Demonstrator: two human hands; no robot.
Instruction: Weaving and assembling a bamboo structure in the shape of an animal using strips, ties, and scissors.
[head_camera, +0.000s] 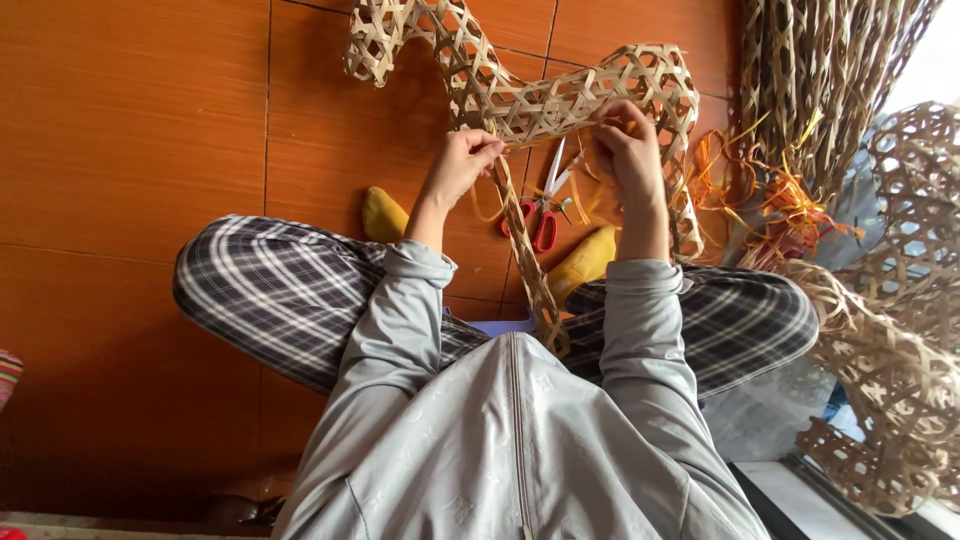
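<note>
— Pinching a thin bamboo strip (520, 240), the left hand (462, 165) has its fingertips closed on the strip's upper end, right where it meets the woven lattice piece (560, 95).

— And the right hand (628, 150)?

— Its fingers are curled shut around the lattice's lower edge, steadying it. The lattice hangs in front of the person, above the scissors (540, 215) lying on the orange tiled floor (130, 120).

— How would that weave handle?

— Light, I'd judge, and springy rather than stiff; the open hexagon mesh looks easy to crush or kink. Best held along a bound rim or where strips cross, not by a single loose strand. The long strip trails down toward the lap and would likely bend freely.

— Room to move?

— Open floor to the person's left. The right side is crowded: a bundle of loose strips (830, 90), orange ribbon scraps (790, 205) and more woven baskets (900, 330) sit near the elbow. The crossed legs in plaid trousers (290, 290) hem in the space below.
</note>
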